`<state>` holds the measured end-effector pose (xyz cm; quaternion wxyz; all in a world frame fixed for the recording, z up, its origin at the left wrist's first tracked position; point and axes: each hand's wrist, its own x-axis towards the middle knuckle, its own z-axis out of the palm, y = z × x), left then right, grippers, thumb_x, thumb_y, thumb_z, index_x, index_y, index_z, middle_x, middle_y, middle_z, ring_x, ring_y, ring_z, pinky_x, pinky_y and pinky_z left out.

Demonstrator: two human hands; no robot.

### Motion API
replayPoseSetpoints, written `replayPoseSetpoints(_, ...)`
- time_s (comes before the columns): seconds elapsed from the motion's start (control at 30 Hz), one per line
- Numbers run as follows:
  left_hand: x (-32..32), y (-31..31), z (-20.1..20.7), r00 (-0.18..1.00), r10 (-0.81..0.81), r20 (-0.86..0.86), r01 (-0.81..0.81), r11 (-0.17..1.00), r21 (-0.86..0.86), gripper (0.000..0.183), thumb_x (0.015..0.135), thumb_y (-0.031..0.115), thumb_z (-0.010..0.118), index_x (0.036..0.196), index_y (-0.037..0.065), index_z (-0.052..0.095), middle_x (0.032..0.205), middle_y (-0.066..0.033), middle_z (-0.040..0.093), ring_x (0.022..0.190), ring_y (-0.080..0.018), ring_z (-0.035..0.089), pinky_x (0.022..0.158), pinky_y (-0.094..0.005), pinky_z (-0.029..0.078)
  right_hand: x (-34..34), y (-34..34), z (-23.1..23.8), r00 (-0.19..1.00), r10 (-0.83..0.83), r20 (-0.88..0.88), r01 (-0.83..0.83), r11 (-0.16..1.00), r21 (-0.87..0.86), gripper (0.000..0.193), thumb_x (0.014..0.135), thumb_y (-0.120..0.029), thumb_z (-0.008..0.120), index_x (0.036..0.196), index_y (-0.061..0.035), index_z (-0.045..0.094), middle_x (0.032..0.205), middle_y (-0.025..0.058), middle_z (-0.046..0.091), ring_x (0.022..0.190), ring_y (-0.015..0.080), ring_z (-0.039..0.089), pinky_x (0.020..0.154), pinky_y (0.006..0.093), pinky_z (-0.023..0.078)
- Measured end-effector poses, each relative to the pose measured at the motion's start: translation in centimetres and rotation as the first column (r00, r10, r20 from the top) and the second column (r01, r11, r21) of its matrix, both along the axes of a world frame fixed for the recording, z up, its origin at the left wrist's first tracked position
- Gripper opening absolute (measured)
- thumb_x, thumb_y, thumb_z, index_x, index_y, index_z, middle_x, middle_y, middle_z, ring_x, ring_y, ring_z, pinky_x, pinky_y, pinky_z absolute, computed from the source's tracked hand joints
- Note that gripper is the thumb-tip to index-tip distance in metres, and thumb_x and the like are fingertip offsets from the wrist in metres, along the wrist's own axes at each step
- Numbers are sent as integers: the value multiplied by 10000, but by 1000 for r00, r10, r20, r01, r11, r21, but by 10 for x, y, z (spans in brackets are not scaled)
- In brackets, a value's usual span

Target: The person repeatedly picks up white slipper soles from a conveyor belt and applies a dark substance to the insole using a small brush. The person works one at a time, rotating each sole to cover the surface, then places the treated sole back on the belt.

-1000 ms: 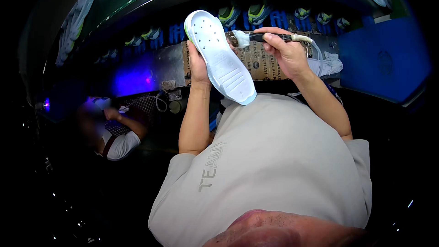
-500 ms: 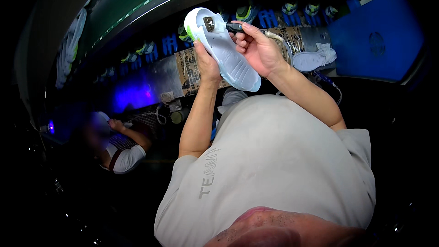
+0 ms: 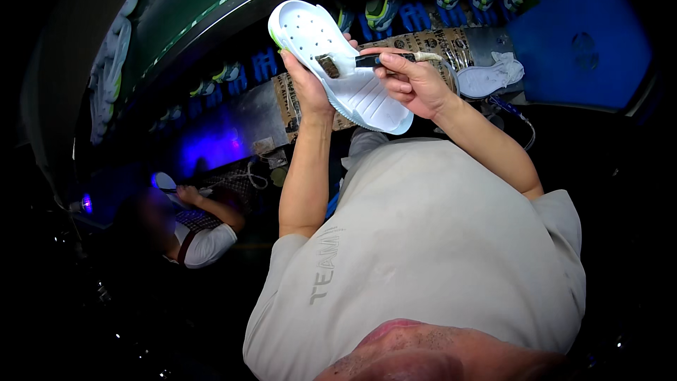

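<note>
My left hand [image 3: 308, 86] grips a white shoe sole [image 3: 299, 27] by its edge, with the inner face turned up. Small holes dot its heel end, and ridges run across the forefoot. Between the fingers of my right hand [image 3: 422, 86] is the dark handle of a flat brush [image 3: 368, 61]. Its brown bristles touch the sole's inner face around the middle. From the back end of the handle a thin pale tube [image 3: 447, 63] leads away.
Beyond my hands runs a bench with brown-taped covering [image 3: 441, 45]. Sports shoes [image 3: 381, 13] on blue stands line its back. At right lie another white sole [image 3: 486, 80] and a blue panel [image 3: 578, 42]. A co-worker [image 3: 208, 236] sits at left; soles fill the upper-left shelf [image 3: 116, 63].
The brush has gone from the heel end to the middle of the sole. My left hand has shifted the sole slightly and tipped its inner face more into view.
</note>
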<state>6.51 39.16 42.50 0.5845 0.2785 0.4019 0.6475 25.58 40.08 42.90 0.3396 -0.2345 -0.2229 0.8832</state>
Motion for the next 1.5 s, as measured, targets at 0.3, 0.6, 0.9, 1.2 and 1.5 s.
replayPoseSetpoints(0.3,-20,14,9,977,-99,191,76,989,124,839,993,670,48,1402,56,446,1148,-192,664,1014,-300,689,856,-440,591,14,-7,8,996,-18,82,15,999,46,308,975,-158,631,1241,-9,669,814,18,609,496,-2,361,411,162,247)
replayPoseSetpoints(0.6,-44,33,21,926,-295,238,233,938,256,836,990,648,91,1371,24,495,1165,-217,652,1022,-339,667,880,-473,565,30,-14,18,972,12,236,-58,980,188,309,958,-168,651,1224,-13,679,764,-15,587,506,-7,366,412,153,236)
replayPoseSetpoints(0.9,-47,43,61,895,-446,16,435,880,190,822,1024,595,77,1389,-19,483,1125,-253,671,956,-336,719,824,-443,620,21,-10,37,881,5,473,-385,587,712,292,867,-214,750,1115,-58,752,814,51,693,653,111,569,574,252,448)
replayPoseSetpoints(1.2,-12,55,95,654,-568,-500,477,823,-310,779,1026,619,222,1340,-9,562,1155,-267,662,1057,-345,686,873,-458,589,9,-4,78,763,-5,647,-645,60,762,260,847,-197,764,1090,-105,762,954,89,723,904,214,684,822,344,552)
replayPoseSetpoints(1.5,-6,74,87,121,-550,-826,379,795,-474,760,961,720,356,1306,117,664,1270,-237,642,1156,-361,641,1000,-411,491,14,11,91,809,-35,587,-587,-5,809,321,808,-116,779,1127,-144,758,829,33,656,764,165,612,662,311,491)
